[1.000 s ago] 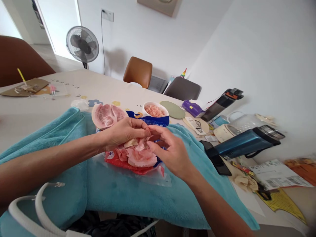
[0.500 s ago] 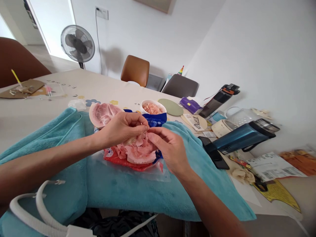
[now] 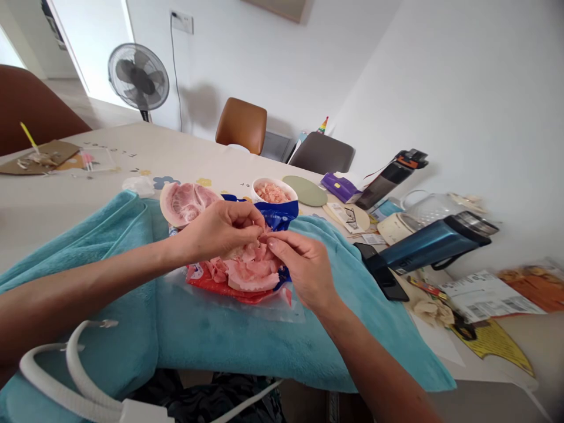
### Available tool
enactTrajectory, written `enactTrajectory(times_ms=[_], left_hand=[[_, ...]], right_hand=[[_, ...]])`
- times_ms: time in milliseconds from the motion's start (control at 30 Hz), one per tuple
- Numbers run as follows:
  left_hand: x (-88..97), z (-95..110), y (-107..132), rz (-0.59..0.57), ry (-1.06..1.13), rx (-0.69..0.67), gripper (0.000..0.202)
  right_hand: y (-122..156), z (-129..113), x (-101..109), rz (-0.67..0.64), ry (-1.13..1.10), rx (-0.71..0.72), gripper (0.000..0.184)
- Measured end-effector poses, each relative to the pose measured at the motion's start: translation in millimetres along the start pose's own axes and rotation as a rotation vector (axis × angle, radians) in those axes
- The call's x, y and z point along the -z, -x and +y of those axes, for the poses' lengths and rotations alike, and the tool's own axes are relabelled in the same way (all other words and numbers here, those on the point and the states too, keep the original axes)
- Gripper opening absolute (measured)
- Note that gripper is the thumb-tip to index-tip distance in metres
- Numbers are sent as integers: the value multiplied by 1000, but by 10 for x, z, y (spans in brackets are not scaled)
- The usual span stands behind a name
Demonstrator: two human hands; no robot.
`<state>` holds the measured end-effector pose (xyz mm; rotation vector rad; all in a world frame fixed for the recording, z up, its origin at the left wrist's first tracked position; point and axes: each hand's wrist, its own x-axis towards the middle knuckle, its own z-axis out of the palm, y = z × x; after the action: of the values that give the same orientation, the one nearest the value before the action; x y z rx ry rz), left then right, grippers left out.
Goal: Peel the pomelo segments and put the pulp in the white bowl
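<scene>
Above a heap of pink pomelo peel and membrane (image 3: 253, 276), my left hand (image 3: 231, 226) and my right hand (image 3: 302, 261) meet, fingertips nearly touching. Each is closed in a pinch on a small piece of pomelo (image 3: 263, 236), mostly hidden by the fingers. The heap lies on a red and blue plastic bag (image 3: 238, 294). Behind my left hand rests a cut pomelo half (image 3: 187, 202), its hollow pink inside showing. A white bowl (image 3: 291, 196) of loose pink pomelo flesh (image 3: 271, 192) stands just beyond the bag.
A teal towel (image 3: 211, 346) covers the near table edge. To the right lie a phone (image 3: 385, 276), a blue bottle (image 3: 436, 241), a dark bottle (image 3: 392, 179) and a purple tissue pack (image 3: 339, 187). A green round mat (image 3: 306, 191) is beside the bowl. White cable loops (image 3: 66, 382) hang at lower left.
The fingertips have shifted slightly, with my right hand's thumb and forefinger drawn a little to the right. Otherwise the scene stays the same.
</scene>
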<state>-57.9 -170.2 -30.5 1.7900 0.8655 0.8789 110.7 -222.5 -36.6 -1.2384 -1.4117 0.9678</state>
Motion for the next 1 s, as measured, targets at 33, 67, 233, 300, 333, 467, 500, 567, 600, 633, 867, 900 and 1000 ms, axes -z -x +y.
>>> enactTrajectory(times_ms=[33, 67, 233, 300, 333, 467, 500, 567, 600, 633, 867, 900, 1000], left_hand=[[-10, -4, 0, -24, 29, 17, 8], [-23, -6, 0, -52, 64, 32, 7], [-65, 10, 6, -177, 324, 125, 5], [-56, 33, 7, -203, 405, 167, 3], [-51, 46, 7, -216, 420, 180, 3], [-57, 89, 0, -265, 400, 187, 2], [-65, 92, -4, -267, 390, 192, 3], [-80, 88, -14, -254, 351, 207, 5], [-84, 79, -19, -246, 314, 209, 6], [-86, 66, -24, -242, 268, 202, 6], [-87, -90, -61, -314, 23, 133, 18], [-91, -111, -67, -328, 9, 128, 21], [-104, -154, -89, -328, -14, 91, 26]], right_hand=[[-1, -1, -2, 22, 76, 70, 16], [-6, -3, -5, 43, 149, 139, 17], [-56, -5, 5, 26, 51, -26, 16], [-51, -8, 35, 8, -119, -167, 16], [-41, -15, 60, 12, -167, -191, 15], [-78, -89, 266, 124, -62, -26, 12], [-141, -109, 346, 190, 4, 46, 14], [-358, -124, 523, 352, 131, 183, 16], [-506, -113, 607, 419, 196, 245, 17], [-671, -87, 681, 446, 237, 283, 17], [-1690, 366, 764, 271, 474, 84, 35], [-1765, 432, 739, 249, 502, 73, 35], [-1894, 571, 680, 184, 575, 62, 22]])
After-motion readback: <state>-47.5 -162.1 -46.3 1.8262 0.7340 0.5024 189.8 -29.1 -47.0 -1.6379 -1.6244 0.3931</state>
